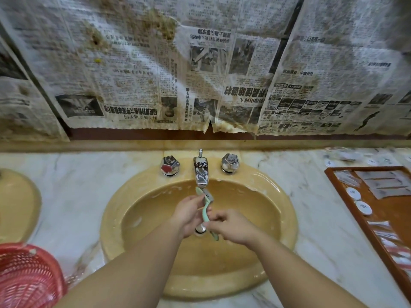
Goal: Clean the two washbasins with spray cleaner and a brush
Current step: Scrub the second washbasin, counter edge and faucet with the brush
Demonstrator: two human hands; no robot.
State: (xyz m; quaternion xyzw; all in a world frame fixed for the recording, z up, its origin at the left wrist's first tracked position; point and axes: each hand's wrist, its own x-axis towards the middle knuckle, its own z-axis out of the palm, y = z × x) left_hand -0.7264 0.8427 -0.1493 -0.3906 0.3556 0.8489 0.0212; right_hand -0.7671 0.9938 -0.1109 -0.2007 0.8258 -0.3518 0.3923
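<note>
Over the yellow washbasin (278,218), under the tap (201,172), both hands grip a green brush (205,211): left hand (189,215) near its head, right hand (233,226) round the handle, hiding most of it. Second basin (15,203) is cut off at left.

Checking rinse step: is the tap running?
Cannot tell: no clear stream shows below the spout; both hands hold the brush under it.

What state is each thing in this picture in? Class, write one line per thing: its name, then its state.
Brush: held in both hands under the spout, bristle head up.
Left hand: gripping the brush near its head.
Right hand: gripping the brush handle.
Washbasin: wet, foam streaks on its wall.
Faucet: whether water is running cannot be told.
Red basket: on the counter, lower left.
Wooden tray: holding sachets and round packets.
</note>
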